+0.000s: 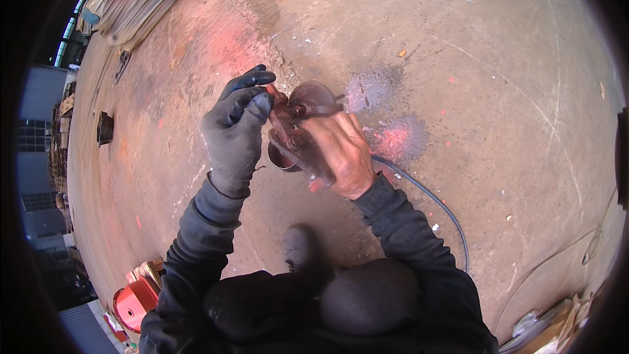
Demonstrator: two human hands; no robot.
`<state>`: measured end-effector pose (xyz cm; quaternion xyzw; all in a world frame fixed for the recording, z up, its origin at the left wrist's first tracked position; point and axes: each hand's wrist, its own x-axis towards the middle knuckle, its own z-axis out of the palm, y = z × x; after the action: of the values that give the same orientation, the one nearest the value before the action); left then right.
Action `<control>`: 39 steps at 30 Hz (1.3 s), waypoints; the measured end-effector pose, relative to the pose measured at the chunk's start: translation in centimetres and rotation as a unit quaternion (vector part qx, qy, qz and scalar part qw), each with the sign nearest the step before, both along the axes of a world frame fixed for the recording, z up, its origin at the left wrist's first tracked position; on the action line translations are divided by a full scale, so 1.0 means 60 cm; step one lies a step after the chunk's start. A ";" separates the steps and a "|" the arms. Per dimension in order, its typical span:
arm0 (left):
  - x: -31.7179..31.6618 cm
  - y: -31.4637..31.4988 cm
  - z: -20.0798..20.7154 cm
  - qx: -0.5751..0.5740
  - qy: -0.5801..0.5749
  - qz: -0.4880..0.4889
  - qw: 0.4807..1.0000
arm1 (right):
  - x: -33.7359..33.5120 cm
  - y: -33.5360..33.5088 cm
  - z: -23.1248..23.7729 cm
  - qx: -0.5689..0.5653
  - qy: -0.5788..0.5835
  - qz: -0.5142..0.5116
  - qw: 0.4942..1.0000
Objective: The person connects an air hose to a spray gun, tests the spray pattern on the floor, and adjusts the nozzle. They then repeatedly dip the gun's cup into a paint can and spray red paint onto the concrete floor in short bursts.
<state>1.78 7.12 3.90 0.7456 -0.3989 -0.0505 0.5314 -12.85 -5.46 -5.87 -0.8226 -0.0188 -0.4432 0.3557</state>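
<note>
My bare right hand [339, 151] is wrapped round the body of a paint-stained spray gun [285, 128]. A round dark lid-like part [313, 98] shows on its far side. Below the gun, the curved rim of a cup [282, 157] is partly in view. My left hand [237, 118], in a grey glove with black fingertips, is closed at the gun's reddish front end. Its thumb and fingers pinch there, though the exact part is covered. A dark hose [432, 198] runs from near my right hand down to the right.
Pink and grey paint stains [396, 137] mark the concrete floor [498, 92]. Piled sheets [134, 0] lie at the far left, a dark bucket [105, 128] nearer. A red container [135, 303] stands lower left; scrap material [550, 328] lies lower right. A thin cable [557, 249] crosses the right side.
</note>
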 end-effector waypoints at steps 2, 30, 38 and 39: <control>0.002 0.002 -0.004 -0.007 0.000 -0.003 1.000 | -0.002 0.000 -0.005 0.002 0.012 0.005 1.000; 0.013 0.007 -0.022 0.009 0.042 0.009 0.999 | 0.008 0.017 -0.035 0.013 0.038 -0.008 0.999; 0.007 0.018 -0.020 0.019 0.042 0.017 0.999 | 0.008 0.026 -0.037 0.025 0.029 0.002 0.999; 0.008 0.016 -0.022 0.016 0.041 0.020 0.999 | 0.007 0.025 -0.038 0.035 0.035 0.005 0.999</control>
<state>2.26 8.06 2.59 0.7593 -0.3606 -0.0766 0.5363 -12.42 -3.97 -8.14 -0.8247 0.0047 -0.4125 0.3869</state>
